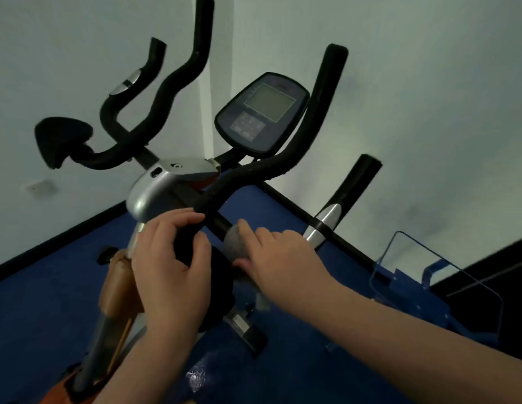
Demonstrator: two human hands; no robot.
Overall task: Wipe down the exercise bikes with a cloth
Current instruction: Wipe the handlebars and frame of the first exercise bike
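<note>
Two hands: both of yours are on the exercise bike (172, 182).
Left hand (169, 258): curled around the black handlebar (254, 173) end, clamped on it.
Right hand (277, 258): fingers pinched on the grey cloth (235, 239), pressed against the bar.
Console (261, 112): writing too blurred to read.
Floor (43, 301): blue.

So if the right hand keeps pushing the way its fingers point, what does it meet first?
The right hand, holding the grey cloth, points up and left. First in line is probably the black foam handlebar end gripped by the left hand, though depth is unclear.
</note>
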